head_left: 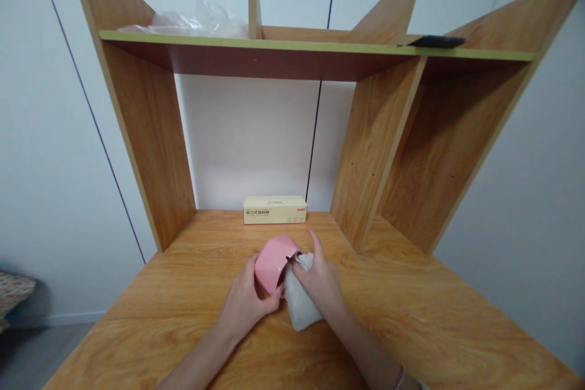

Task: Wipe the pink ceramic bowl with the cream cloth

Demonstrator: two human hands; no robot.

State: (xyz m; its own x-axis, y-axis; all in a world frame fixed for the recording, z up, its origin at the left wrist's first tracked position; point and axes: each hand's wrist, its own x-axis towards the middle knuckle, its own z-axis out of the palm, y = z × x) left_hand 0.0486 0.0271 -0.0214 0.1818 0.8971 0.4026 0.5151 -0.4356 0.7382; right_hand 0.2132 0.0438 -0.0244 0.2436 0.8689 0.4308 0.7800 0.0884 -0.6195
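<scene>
Just above the wooden desk, my left hand (249, 298) grips a glossy pink container (273, 259) with angled sides, tilted so that its opening faces right. My thumb lies along its lower rim. A pale grey cloth (299, 304) is held in my right hand (320, 277), pressed at the container's opening, with its lower part hanging down. The right index finger points up and away from the cloth. Some right fingertips are hidden at the rim, and the container's inside is mostly out of sight.
Behind my hands a long cream box (275, 211) with printed lettering stands against the wall. Wooden uprights (365, 158) carry a shelf over the desk (411, 317). On the shelf lie a clear plastic bag (196, 21) and a dark flat object (436, 41).
</scene>
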